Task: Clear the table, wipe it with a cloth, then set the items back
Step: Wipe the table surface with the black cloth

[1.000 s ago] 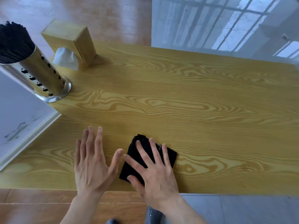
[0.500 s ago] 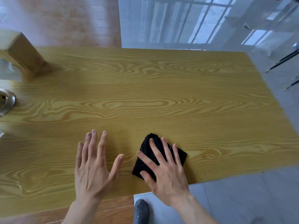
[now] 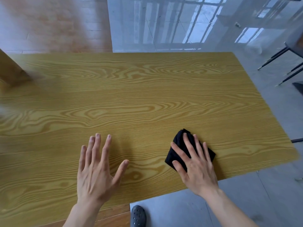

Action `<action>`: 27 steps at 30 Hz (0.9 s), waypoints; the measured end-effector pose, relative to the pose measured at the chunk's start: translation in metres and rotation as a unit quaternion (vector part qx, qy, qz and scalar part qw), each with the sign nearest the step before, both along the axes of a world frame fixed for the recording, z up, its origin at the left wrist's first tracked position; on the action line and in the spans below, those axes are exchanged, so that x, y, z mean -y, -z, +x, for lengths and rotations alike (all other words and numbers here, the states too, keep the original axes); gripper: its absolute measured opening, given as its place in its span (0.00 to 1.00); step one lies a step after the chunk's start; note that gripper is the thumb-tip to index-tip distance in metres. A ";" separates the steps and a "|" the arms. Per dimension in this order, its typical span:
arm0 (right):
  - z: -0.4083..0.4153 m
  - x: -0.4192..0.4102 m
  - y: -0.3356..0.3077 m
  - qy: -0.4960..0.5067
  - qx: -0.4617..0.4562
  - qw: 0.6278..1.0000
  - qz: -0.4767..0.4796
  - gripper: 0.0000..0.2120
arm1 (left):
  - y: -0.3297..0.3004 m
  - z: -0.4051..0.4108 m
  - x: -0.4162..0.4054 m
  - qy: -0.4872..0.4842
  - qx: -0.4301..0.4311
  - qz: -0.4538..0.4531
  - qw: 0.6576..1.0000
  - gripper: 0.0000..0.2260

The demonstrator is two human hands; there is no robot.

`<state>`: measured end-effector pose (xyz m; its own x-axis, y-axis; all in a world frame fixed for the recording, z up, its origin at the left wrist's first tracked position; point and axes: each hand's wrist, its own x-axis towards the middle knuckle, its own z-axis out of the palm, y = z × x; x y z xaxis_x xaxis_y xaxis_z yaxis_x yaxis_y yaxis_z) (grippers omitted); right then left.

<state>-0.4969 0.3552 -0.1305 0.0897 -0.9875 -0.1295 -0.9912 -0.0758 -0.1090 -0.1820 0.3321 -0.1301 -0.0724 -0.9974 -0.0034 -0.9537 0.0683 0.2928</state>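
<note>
No readable text, label, brand or number anywhere in my view: none on the desk (image 3: 147,95), none on the black cloth (image 3: 178,145).

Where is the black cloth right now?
The black cloth lies flat under the right hand, near the wooden table's front right corner, apart from the left hand.

The right hand (image 3: 199,171) has slid the folded black cloth (image 3: 178,141) rightward along the yellow wood-grain tabletop (image 3: 147,95), away from the left hand (image 3: 96,174).
</note>
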 end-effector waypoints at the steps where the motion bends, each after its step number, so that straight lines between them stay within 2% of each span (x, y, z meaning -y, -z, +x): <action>1: -0.004 0.001 0.000 0.007 -0.001 1.000 0.000 0.28 | 0.001 0.000 0.000 0.001 0.006 0.003 1.000 0.40; 8: -0.003 0.002 -0.005 0.021 0.002 1.000 -0.008 0.30 | 0.007 0.001 -0.004 0.001 0.023 0.022 0.999 0.41; 12: 0.011 0.008 -0.021 0.049 0.025 0.998 -0.042 0.32 | 0.008 -0.001 -0.006 0.002 0.021 0.024 0.999 0.41; 15: 0.033 0.019 -0.028 0.030 0.053 0.997 -0.052 0.33 | 0.006 -0.002 -0.006 0.002 0.021 0.027 0.999 0.41; 27: 0.074 0.030 -0.025 0.018 0.027 0.999 0.030 0.34 | -0.014 0.005 -0.012 0.010 0.027 0.083 0.996 0.39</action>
